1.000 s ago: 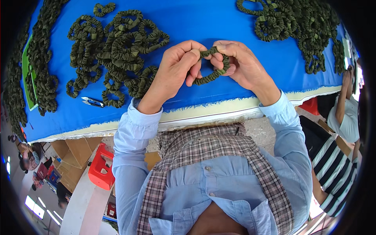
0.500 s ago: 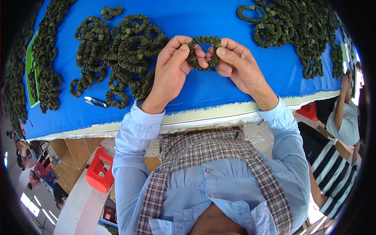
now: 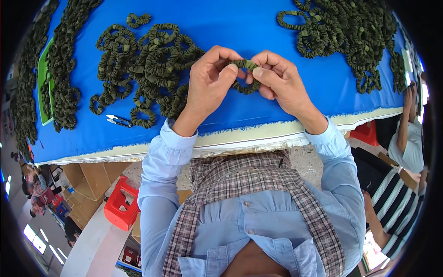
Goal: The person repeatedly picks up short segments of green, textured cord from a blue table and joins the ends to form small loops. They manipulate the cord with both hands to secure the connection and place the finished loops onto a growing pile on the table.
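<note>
Both my hands pinch one dark green scrunchie [image 3: 246,88] above the blue cloth [image 3: 221,121]. My left hand [image 3: 210,83] grips its left side between thumb and fingers. On its right, my right hand [image 3: 284,85] does the same. The ring's lower part hangs below the fingertips, and some of its upper edge is covered by them. To the left of my left hand lies a loose pile of similar scrunchies [image 3: 159,64]. A pair of small thread snips [image 3: 118,121] rests at that pile's near edge.
Far right is another heap of scrunchies [image 3: 341,27]. A green tray [image 3: 40,87] stands among long rows of them at far left. Below the table edge are a red stool [image 3: 121,205] and cardboard boxes [image 3: 90,182]. Other people [image 3: 408,147] sit at the right.
My hands have moved slightly nearer to me and closer together. The scrunchie, held spread as a round ring before, is now tilted and bunched between my fingertips.
</note>
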`<state>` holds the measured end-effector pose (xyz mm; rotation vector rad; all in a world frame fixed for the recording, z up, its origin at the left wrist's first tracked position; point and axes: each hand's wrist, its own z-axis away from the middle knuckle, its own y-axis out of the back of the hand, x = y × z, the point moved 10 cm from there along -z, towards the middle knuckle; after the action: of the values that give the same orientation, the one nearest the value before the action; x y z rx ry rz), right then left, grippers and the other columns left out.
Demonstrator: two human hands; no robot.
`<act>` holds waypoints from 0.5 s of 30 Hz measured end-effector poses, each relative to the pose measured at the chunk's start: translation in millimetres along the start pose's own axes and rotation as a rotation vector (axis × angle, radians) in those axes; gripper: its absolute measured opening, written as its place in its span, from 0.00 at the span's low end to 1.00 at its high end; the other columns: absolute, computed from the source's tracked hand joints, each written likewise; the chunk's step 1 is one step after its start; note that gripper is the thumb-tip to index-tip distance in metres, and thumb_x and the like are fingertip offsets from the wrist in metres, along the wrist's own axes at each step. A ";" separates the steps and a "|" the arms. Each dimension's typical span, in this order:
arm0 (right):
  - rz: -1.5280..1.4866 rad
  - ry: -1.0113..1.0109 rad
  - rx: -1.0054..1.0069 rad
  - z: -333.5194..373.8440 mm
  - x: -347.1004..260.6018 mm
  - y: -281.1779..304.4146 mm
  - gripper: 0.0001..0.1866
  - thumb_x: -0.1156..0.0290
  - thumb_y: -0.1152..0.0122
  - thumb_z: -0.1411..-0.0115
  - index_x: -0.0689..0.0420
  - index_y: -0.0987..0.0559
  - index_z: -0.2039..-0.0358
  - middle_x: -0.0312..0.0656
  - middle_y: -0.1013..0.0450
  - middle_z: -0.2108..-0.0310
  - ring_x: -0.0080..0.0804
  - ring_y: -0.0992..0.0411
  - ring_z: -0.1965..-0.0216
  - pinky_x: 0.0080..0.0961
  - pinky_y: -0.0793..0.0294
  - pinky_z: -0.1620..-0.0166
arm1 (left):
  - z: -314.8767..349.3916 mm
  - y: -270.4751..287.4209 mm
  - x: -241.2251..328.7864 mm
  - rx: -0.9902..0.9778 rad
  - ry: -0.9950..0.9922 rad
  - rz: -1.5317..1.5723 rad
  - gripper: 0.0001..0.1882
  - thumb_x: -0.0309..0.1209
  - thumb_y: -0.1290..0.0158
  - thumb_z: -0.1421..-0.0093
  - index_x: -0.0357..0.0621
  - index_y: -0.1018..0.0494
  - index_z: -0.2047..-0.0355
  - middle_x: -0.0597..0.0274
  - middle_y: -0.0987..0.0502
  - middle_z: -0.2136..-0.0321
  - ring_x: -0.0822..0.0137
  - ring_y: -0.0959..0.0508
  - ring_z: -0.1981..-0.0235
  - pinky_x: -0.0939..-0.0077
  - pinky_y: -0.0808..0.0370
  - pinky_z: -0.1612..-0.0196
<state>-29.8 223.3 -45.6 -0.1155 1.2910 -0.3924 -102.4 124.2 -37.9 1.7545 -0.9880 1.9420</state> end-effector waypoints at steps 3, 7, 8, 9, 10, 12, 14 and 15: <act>0.073 -0.028 -0.042 0.9 -2.2 -3.8 0.08 0.69 0.45 0.38 0.61 0.26 0.65 0.33 0.29 0.76 0.12 0.40 0.82 0.11 0.44 0.81 | -0.6 0.0 12.2 0.066 -0.055 -0.050 0.11 0.15 0.57 0.44 0.35 0.29 0.62 0.62 0.26 0.71 0.76 0.26 0.72 0.83 0.28 0.68; 0.207 0.072 -0.080 -0.7 -6.6 -5.2 0.08 0.69 0.46 0.38 0.60 0.26 0.68 0.32 0.31 0.78 0.13 0.40 0.82 0.12 0.43 0.79 | 1.7 -4.8 -4.7 -0.069 0.076 0.021 0.12 0.15 0.60 0.45 0.35 0.30 0.63 0.62 0.27 0.73 0.78 0.30 0.77 0.82 0.30 0.73; 0.183 0.048 -0.092 0.2 -4.3 -6.3 0.08 0.69 0.46 0.38 0.60 0.26 0.69 0.32 0.32 0.79 0.13 0.41 0.82 0.12 0.43 0.79 | 2.7 -5.3 -12.8 -0.074 0.156 0.178 0.11 0.15 0.61 0.45 0.35 0.30 0.64 0.62 0.28 0.74 0.79 0.32 0.79 0.82 0.31 0.76; 0.158 0.025 -0.107 1.8 -3.3 -7.9 0.08 0.69 0.46 0.38 0.60 0.26 0.71 0.31 0.32 0.80 0.13 0.41 0.82 0.12 0.44 0.78 | 4.2 -5.9 -20.0 -0.076 0.234 0.334 0.11 0.16 0.61 0.45 0.36 0.31 0.65 0.61 0.28 0.75 0.80 0.34 0.81 0.82 0.33 0.78; 0.134 0.002 -0.121 2.6 -2.5 -8.7 0.08 0.69 0.46 0.38 0.59 0.26 0.72 0.31 0.33 0.81 0.13 0.42 0.82 0.13 0.44 0.78 | 5.8 -6.5 -24.3 -0.097 0.290 0.460 0.10 0.16 0.62 0.45 0.37 0.31 0.65 0.62 0.29 0.76 0.81 0.37 0.82 0.83 0.36 0.79; -0.021 -0.012 -0.048 1.7 -6.3 4.8 0.08 0.69 0.46 0.39 0.59 0.26 0.73 0.30 0.34 0.81 0.12 0.43 0.83 0.13 0.47 0.79 | 8.5 -7.8 -30.0 -0.142 0.398 0.718 0.10 0.17 0.63 0.45 0.38 0.32 0.67 0.63 0.31 0.79 0.82 0.43 0.84 0.84 0.42 0.83; -0.169 -0.014 -0.048 2.3 -8.3 16.0 0.08 0.70 0.46 0.41 0.60 0.26 0.74 0.30 0.35 0.82 0.11 0.46 0.83 0.13 0.50 0.79 | 9.4 -1.1 -33.1 -0.096 0.429 0.735 0.08 0.19 0.63 0.44 0.39 0.33 0.68 0.64 0.34 0.81 0.82 0.46 0.85 0.84 0.46 0.83; -0.164 -0.018 -0.043 1.4 -6.8 17.3 0.08 0.70 0.46 0.41 0.60 0.26 0.74 0.30 0.35 0.82 0.11 0.45 0.83 0.13 0.50 0.79 | 10.8 0.8 -35.3 -0.071 0.445 0.743 0.07 0.19 0.62 0.44 0.39 0.34 0.68 0.65 0.35 0.82 0.82 0.47 0.85 0.84 0.47 0.83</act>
<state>-26.2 241.6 -44.2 -0.2622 1.2767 -0.5030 -88.9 123.2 -72.2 0.8827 -1.6423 2.5151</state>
